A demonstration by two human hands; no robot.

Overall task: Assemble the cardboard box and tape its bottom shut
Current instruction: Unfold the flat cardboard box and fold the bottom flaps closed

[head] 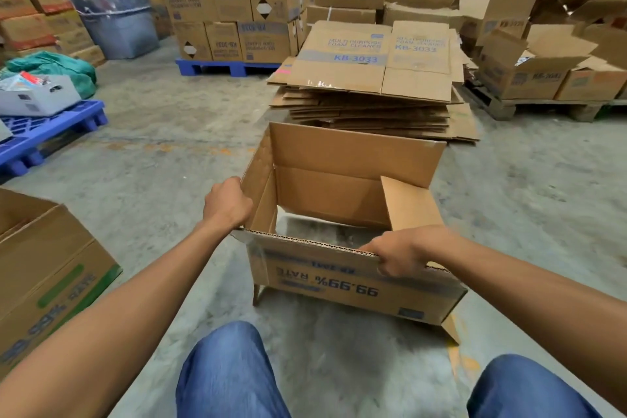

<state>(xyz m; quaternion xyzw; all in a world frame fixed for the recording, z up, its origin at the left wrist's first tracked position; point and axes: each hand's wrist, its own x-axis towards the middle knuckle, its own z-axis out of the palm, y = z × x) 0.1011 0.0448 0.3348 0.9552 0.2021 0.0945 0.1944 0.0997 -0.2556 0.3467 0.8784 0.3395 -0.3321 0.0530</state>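
We have the cardboard box (342,210) standing opened into a tube on the concrete floor (176,132) just ahead of our knees, at 12 o'clock. Through it we see bare floor, so nothing lies inside and its bottom is not closed. Our left hand (227,204) grips the left flap at 10 o'clock of the box, fingers curled tight over its edge. Our right hand (397,253) pinches the near wall's top edge at 5 o'clock of the box, fingers wrapped over the corrugated rim. One inner flap on the right tilts inward.

Beyond the box, at 12 o'clock, sits a stack of flattened cartons (373,85). At 9 o'clock a blue pallet (40,132) bears a grey bin (37,95) holding assorted packets we cannot identify. At 8 o'clock another open carton (47,265) stands; its contents are out of sight. At 11 o'clock a grey tub (118,27) is lined with a clear bag, its fill blurred.
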